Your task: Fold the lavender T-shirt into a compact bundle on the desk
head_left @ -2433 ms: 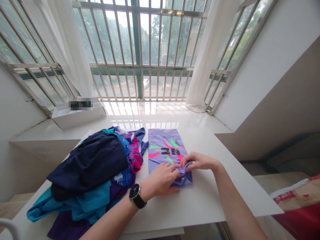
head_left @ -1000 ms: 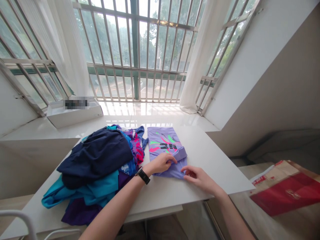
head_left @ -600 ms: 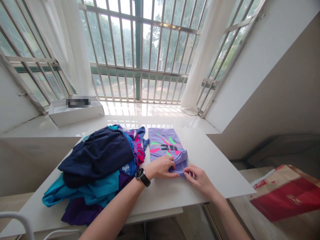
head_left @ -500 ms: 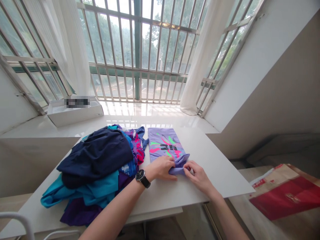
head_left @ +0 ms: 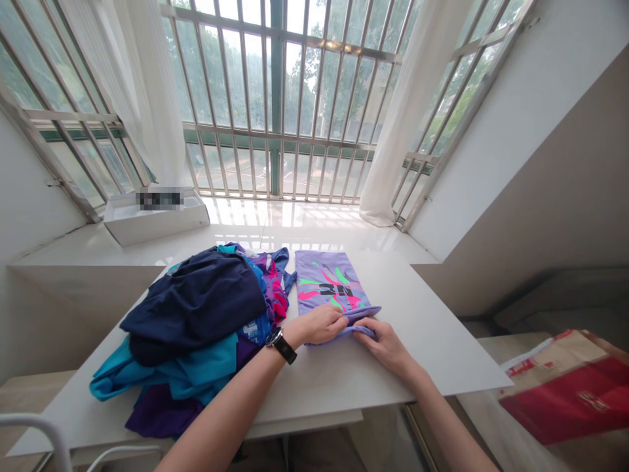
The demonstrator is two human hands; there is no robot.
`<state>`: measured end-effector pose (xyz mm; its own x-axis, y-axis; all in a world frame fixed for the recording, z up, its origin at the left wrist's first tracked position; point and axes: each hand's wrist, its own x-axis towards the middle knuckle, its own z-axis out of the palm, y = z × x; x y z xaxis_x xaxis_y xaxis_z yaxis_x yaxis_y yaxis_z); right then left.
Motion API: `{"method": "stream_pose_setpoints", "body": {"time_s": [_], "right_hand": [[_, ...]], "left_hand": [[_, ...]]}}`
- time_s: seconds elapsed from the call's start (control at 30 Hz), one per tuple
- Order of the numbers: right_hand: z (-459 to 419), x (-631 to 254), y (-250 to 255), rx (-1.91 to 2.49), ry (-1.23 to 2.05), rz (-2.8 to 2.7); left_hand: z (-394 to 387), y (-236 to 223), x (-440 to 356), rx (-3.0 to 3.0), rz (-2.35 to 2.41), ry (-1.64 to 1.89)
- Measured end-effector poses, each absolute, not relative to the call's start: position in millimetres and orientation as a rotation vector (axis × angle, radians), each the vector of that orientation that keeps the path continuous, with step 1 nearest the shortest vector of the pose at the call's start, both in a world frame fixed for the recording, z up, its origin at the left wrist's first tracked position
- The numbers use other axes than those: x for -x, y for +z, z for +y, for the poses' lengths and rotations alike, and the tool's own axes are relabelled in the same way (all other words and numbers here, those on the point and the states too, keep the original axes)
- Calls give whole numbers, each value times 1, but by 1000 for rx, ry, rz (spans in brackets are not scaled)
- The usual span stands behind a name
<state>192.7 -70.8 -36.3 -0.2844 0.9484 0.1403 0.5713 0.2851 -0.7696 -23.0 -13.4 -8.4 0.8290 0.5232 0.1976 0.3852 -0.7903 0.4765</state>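
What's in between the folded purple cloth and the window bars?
Between the purple cloth and the window bars there's a bare, shiny stretch of white windowsill. You can see it in the head view.

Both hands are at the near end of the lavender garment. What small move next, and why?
I'd probably ease the right hand slightly outward, with the left hand as anchor: the lavender garment looks ridged and uneven at its near end, while its printed part beyond lies fairly flat.
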Motion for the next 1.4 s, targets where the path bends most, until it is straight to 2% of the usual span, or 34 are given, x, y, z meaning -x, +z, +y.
{"method": "stream_pose_setpoints", "body": {"time_s": [0.3,0.6,0.87,1.27,1.4], "right_hand": [[-67,-188,-29,1480,853,-1948],[-67,-181,-37,1718,665,-1862],[-73,-193,-37,1577,819,-1811],[-74,-189,-52,1795,573,-1614],[-80,-195,-61,1734,179,-1561]], "left_hand": [[-20,-7,27,-2710,719,502],[-26,-12,22,-2898,725,361],[-27,-10,20,-2952,759,289],[-31,-9,21,-2913,744,292],[-32,-8,19,-2858,737,282]]}}
